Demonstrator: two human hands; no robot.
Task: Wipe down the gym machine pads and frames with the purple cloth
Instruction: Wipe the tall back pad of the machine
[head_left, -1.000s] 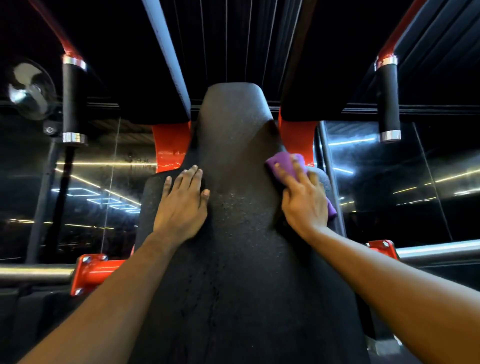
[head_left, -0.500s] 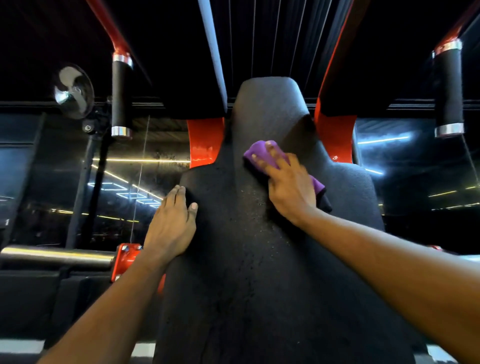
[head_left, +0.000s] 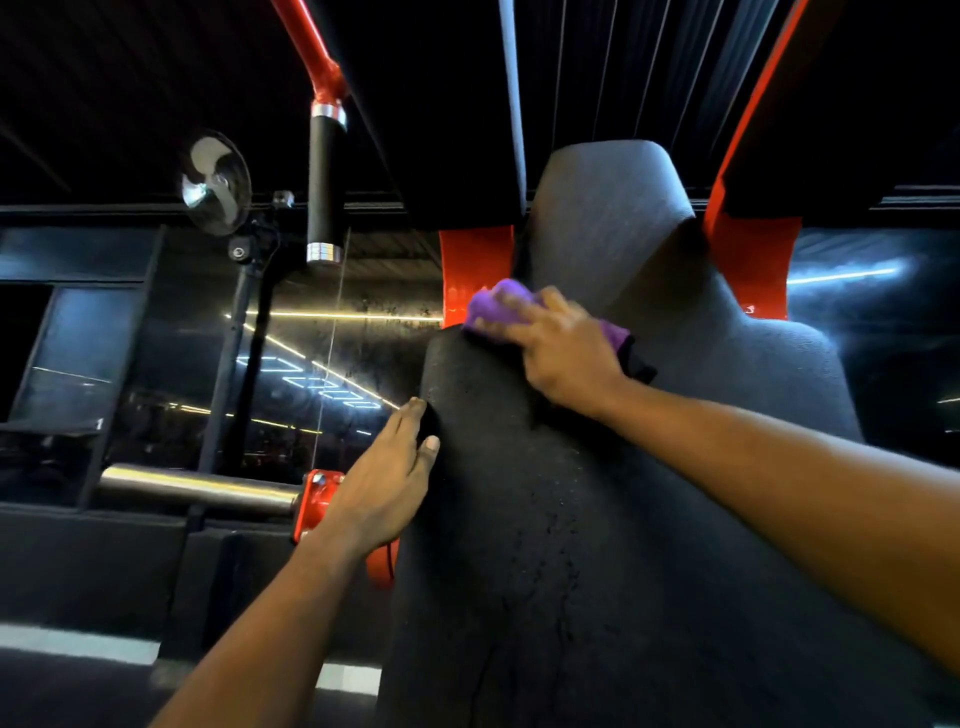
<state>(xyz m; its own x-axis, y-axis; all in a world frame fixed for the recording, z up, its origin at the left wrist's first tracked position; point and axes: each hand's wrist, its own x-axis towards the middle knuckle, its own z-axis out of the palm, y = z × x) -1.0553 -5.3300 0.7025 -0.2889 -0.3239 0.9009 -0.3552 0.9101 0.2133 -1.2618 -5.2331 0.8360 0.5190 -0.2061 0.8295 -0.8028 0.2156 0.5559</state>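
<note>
Left of pad (head_left: 597, 519): fan (head_left: 215, 182), grip (head_left: 324, 192).

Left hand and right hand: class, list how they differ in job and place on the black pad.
The left hand is bare; the right hand presses the purple cloth. The left hand rests on the left edge of the black pad; the right hand lies higher, at its upper left shoulder. Both have fairly straight fingers.
</note>
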